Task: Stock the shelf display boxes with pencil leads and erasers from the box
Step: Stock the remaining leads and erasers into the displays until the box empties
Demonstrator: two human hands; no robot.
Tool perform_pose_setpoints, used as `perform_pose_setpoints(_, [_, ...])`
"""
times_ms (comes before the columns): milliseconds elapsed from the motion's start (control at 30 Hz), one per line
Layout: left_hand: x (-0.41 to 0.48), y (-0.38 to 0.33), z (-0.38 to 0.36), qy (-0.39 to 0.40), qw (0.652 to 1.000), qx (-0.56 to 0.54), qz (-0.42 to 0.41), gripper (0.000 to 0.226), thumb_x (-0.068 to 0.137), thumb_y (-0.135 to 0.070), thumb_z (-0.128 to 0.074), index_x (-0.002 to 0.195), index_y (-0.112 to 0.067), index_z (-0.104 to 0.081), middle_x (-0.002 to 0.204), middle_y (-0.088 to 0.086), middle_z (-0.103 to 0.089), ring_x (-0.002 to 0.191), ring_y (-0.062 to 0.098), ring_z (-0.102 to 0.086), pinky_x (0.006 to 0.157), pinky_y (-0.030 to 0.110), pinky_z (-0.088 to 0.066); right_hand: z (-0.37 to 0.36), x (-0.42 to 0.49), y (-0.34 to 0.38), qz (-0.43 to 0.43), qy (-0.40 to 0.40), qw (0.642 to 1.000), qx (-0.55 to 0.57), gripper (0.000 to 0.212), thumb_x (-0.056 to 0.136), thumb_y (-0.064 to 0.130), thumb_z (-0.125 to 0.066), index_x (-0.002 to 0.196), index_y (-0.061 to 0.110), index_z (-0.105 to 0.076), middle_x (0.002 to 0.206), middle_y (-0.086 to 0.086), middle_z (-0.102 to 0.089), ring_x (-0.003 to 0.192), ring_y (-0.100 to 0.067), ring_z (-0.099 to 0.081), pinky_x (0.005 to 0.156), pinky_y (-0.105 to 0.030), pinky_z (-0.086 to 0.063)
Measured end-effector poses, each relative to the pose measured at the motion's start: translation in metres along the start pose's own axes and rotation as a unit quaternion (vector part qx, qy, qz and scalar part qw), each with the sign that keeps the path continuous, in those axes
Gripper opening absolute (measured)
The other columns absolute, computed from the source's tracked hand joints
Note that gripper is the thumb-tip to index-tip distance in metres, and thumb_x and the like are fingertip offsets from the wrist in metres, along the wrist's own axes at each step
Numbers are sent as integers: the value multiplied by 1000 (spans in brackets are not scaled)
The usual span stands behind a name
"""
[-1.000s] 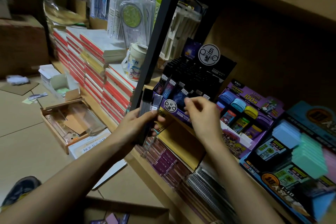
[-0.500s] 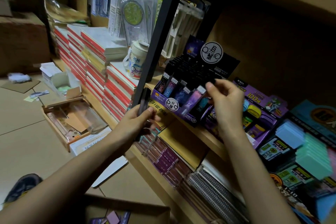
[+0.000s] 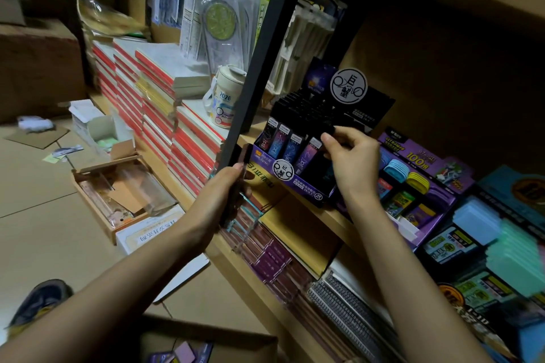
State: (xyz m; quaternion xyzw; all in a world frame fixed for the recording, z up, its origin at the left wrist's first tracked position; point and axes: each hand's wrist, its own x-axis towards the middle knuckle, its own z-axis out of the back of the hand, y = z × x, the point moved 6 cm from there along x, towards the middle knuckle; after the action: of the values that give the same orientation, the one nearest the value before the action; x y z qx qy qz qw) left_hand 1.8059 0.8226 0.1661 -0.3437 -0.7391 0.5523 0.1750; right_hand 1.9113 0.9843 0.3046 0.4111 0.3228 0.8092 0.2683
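Box (image 3: 221, 333), nearest, on the floor: open cardboard with a few small purple and pink packs inside, number not legible.

Left hand (image 3: 219, 200): clenched round a dark, narrow stack (image 3: 236, 183) of lead cases, held upright just in front of the shelf (image 3: 330, 216) edge. The count in the stack cannot be told.

Right hand (image 3: 352, 163): thumb and forefinger pinch the top of a dark case (image 3: 331, 127) in the display box (image 3: 298, 186), just right of the front row (image 3: 287, 144).

Display box: purple front with a round white badge, standing on the shelf. The front row shows four cases, upright, blue to purple with pale star patterns and white top labels. The black-capped rows behind are not countable.

Eraser box (image 3: 427, 156), just right: purple, with one blue and one yellow eraser stack visible.

Beyond, to the left: one white mug (image 3: 224, 103) on stacked notebooks.
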Motion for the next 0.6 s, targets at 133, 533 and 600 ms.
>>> perform_pose_setpoints(133, [-9,-6,-4,-7,1000,21,-21,21,99,-33,-41,98,-20,-58,92,6,-65,81,18,-60,71,28,-48,-4,0,-4,-18,36,998,-51,23,87,22,-66,103,6,-70,91,-5,-69,88,-20,-66,83,-41,-55])
perform_pose_setpoints(533, [-33,-25,-26,71,987,74,-121,28,80,-42,-56,99,-23,-63,90,-5,-70,83,13,-68,71,27,-56,5,-47,5,-40,133,990,-11,16,90,35,-59,86,23,-69,74,5,-68,70,-7,-65,63,-26,-53])
perform_pose_setpoints(600, [-33,-21,-33,83,984,88,-129,22,80,-39,-57,95,-25,-64,83,-6,-69,77,11,-67,66,26,-55,-7,-63,7,-72,187,976,88,7,88,29,-63,90,25,-68,78,5,-68,72,0,-63,64,-15,-50])
